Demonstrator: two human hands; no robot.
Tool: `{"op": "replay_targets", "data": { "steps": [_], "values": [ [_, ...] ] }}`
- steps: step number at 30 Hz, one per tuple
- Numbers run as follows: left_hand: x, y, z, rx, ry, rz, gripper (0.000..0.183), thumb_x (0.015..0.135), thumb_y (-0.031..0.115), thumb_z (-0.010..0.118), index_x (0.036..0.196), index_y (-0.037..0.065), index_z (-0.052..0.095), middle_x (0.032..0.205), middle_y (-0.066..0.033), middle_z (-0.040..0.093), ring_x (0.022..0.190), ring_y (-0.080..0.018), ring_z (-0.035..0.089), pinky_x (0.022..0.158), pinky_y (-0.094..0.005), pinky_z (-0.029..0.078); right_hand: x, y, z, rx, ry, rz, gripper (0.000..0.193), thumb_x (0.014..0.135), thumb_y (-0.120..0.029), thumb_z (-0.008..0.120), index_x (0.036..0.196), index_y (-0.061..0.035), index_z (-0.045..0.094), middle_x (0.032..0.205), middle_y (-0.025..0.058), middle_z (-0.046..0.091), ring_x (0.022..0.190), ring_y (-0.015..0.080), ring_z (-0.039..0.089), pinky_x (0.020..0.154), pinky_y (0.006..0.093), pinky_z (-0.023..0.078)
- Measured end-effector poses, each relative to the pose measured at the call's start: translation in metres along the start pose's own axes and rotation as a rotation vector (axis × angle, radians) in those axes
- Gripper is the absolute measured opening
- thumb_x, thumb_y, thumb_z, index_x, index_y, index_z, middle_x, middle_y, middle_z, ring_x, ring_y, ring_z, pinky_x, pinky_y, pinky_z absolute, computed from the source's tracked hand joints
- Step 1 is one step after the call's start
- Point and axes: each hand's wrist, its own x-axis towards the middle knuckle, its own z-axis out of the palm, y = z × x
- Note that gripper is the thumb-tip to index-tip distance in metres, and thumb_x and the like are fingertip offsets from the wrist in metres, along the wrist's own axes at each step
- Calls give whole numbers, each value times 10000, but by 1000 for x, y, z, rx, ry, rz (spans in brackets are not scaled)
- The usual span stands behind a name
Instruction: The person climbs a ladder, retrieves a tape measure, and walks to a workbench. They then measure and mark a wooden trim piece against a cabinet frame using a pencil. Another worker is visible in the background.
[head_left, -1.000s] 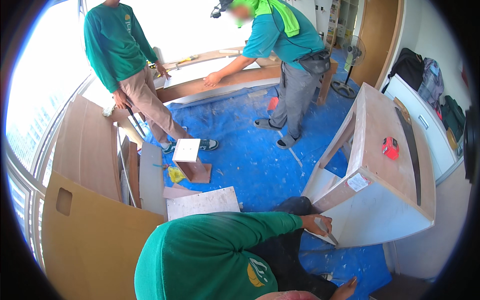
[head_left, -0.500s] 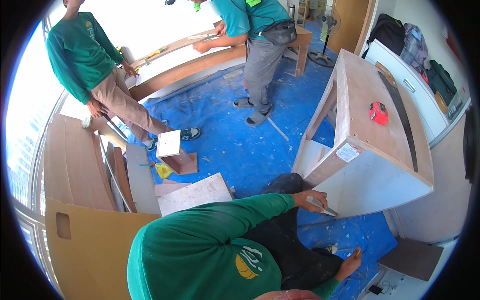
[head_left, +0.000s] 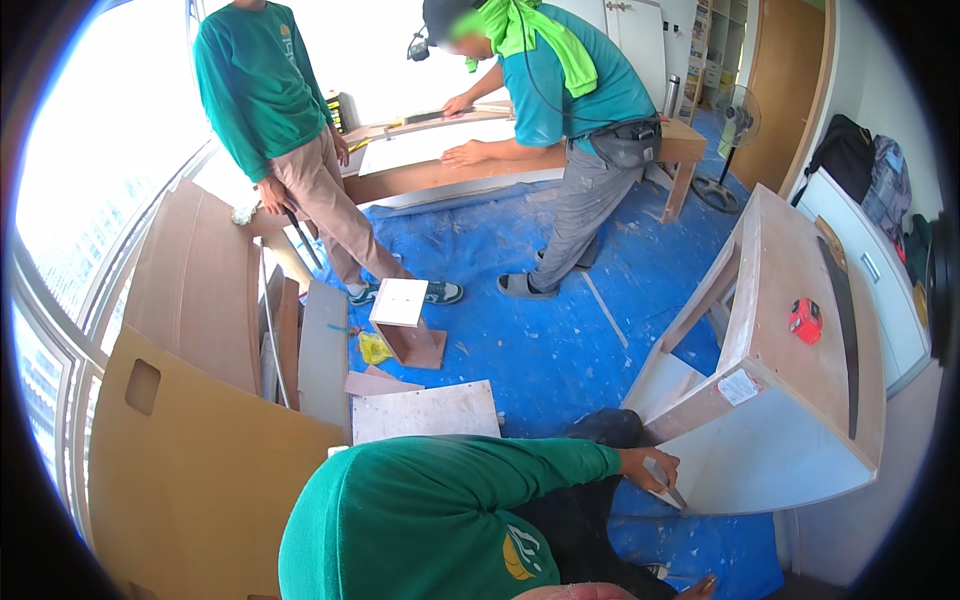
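Where the flat grey tool (head_left: 677, 497) is: at the lower edge of the white panel (head_left: 770, 455), tip slanting down; whether they touch, I cannot tell.
Left hand (head_left: 640, 466): grip narrow, fingers curled around the tool.
Right hand (head_left: 700, 588): cut off by the lower rim; how its grip stands, I cannot tell.
Wooden unit (head_left: 785, 275): bears the white panel; a red tape measure (head_left: 805, 321) and a handsaw (head_left: 843, 345) lie on top.
Blue sheet (head_left: 540, 370): spread over the floor; a pale board (head_left: 425, 412) lies left, a small box (head_left: 400, 303) beyond it.
Far surface (head_left: 430, 180): a person with a lime cloth (head_left: 545, 50) leans over it; another person in green (head_left: 255, 90) stands at its left.
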Motion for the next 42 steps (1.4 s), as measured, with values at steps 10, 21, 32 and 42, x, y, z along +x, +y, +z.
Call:
{"op": "replay_targets", "data": {
  "steps": [10,21,32,42],
  "values": [
    [-8,6,0,-30,42,81,173,961,118,814,1092,26,751,996,-78,659,991,-229,610,903,-394,487,33,70,57,303,-515,228,643,1063,-646,497,1485,-171,599,1038,-17,701,911,136,648,830,389,533],
    [0,-55,-7,347,30,245,267,957,282,850,1184,159,782,1167,-71,763,1047,-279,755,934,-396,615,15,-57,-39,460,-135,-32,357,1090,-364,614,1136,-17,686,925,223,708,844,426,665,726,510,511],
    [22,4,4,410,-165,-226,261,964,275,809,1177,126,794,1107,-62,703,1006,-284,736,897,-386,589,9,-74,-93,261,-171,178,439,1111,-395,597,960,9,680,881,308,690,851,547,654,694,595,481],
    [24,8,0,453,-180,-167,268,970,317,798,1167,135,800,1082,-64,705,997,-293,739,882,-399,587,13,-73,-84,236,-211,205,462,1109,-435,589,959,-8,680,884,318,696,869,557,660,702,602,491]
  ]
}}
